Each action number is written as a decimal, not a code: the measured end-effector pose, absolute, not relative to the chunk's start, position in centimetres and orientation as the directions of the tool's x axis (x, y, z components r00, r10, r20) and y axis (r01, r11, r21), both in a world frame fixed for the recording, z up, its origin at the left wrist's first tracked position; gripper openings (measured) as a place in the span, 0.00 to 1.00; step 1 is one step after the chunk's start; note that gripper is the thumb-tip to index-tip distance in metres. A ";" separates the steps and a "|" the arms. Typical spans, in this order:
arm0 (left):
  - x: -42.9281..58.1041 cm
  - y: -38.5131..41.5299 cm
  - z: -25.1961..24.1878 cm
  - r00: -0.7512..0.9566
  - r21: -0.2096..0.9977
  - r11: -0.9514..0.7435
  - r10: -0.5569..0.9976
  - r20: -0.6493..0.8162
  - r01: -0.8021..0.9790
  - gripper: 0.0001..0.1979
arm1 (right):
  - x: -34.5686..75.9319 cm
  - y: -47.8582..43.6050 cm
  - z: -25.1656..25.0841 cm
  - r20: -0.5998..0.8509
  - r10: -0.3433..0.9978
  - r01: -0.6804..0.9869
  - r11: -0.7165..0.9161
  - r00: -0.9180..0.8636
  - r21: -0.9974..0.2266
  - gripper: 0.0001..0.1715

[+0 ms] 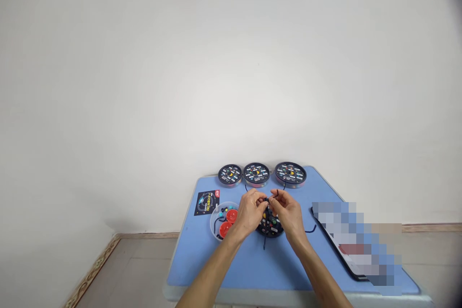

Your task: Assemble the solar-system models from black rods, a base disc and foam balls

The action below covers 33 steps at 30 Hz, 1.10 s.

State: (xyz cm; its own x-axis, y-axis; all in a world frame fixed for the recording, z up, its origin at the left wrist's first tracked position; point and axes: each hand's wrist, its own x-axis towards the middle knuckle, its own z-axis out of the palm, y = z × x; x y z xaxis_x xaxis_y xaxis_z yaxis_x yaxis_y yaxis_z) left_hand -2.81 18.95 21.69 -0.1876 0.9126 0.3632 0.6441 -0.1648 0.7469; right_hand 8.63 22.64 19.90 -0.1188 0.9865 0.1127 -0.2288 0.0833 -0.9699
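The black cord (pixel 276 194) rises in a short loop between the two hands, just above a round black disc (pixel 270 233) studded with colored beads, and a loose end hangs down past the disc's near edge. The left hand (pixel 250 212) comes in from the left, its thumb and fingers pinched nearly shut on the cord. The right hand (pixel 288 212) sits just beside it, fingers curled and almost closed; whether they grip the cord is hard to tell. A clear round tray (pixel 216 221) with red cups (pixel 231 215) lies left of the disc on the blue table (pixel 202 264), with three round tins (pixel 256 174) beyond.
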 end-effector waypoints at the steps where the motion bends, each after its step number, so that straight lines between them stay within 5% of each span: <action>1: -2.8 19.1 21.5 -0.186 0.744 -0.160 0.915 0.359 0.649 0.09 | 8.5 22.8 19.6 0.112 0.988 -0.228 0.085 -0.108 -0.970 0.20; 12: -3.0 19.3 20.2 -0.145 0.728 -0.131 0.942 0.304 0.672 0.09 | 8.2 23.3 16.8 0.103 0.993 -0.116 0.097 -0.049 -0.989 0.19; 22: -3.4 19.4 18.9 -0.168 0.715 -0.066 0.953 0.252 0.696 0.08 | 9.5 20.9 16.6 0.172 0.985 0.091 0.174 -0.029 -0.980 0.37; 28: -3.3 19.5 18.9 -0.191 0.707 -0.016 0.958 0.212 0.707 0.08 | 11.2 18.1 17.0 0.456 0.890 0.319 0.433 -0.002 -0.843 0.31; 33: -3.1 19.9 19.0 -0.224 0.698 0.040 0.959 0.174 0.715 0.07 | 12.5 16.1 17.0 0.611 0.789 0.353 0.589 -0.061 -0.727 0.23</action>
